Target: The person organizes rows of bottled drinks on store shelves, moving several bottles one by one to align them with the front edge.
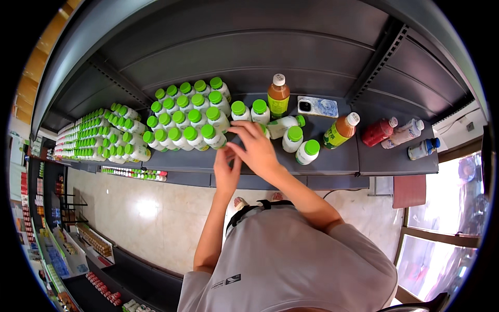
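Observation:
My left hand is at the front right corner of a block of white bottles with green caps, its fingertips by the base of the corner bottle. My right hand reaches over beside it, fingers spread, near the same bottle and partly covering another green-capped bottle. Whether either hand grips a bottle cannot be told. Right of my hands, one white bottle lies on its side, while two more, one at the front and one behind it, stand upright. Two others stand behind my right hand.
The dark metal shelf also bears an orange-brown drink bottle, a tilted-looking similar one, a phone in a patterned case and a red drink bottle. More green-capped bottles fill the left. A shelf back panel rises behind.

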Motion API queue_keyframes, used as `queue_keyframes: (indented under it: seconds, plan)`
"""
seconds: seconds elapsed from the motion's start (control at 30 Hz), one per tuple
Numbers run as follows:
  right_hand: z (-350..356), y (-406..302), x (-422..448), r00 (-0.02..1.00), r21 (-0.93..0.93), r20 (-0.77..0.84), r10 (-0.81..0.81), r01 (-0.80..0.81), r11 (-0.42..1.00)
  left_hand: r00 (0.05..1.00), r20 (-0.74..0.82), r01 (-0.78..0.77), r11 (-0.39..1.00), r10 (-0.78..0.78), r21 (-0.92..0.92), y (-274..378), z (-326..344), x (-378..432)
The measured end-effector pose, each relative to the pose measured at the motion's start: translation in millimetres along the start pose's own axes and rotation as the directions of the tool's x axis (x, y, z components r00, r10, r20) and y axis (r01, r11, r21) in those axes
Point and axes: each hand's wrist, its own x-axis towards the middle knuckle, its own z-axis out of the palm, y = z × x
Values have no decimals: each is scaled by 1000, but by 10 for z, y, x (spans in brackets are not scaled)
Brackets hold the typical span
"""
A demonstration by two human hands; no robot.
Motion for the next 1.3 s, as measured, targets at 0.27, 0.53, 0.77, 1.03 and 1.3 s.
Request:
queue_keyframes:
  seconds: [0.27, 0.53, 0.77, 1.03, 1.3]
  plan:
    - [-175, 188, -173, 996, -407, 30, 78, -59, 912, 995, 93, -19, 998, 25, -61, 120, 570, 307]
    - [155, -387, -153, 941, -107, 340, 11, 27, 994, 999, -17, -33, 979, 37, 202, 128, -483, -282]
    - [1548, -900, 345, 853, 154, 409, -325, 287, 946, 927, -376, 96, 966, 2, 241, -556, -1662, -265]
    - [2588, -1029, 905, 865, -295, 296, -405, 486, 823, 908, -419, 83, 971, 18, 223, -1117, -2304, 364]
    - [2567, -1072, 933, 890, -323, 295, -349, 436, 840, 980, -201, 71, 933, 2, 354, -1326, -2423, 354]
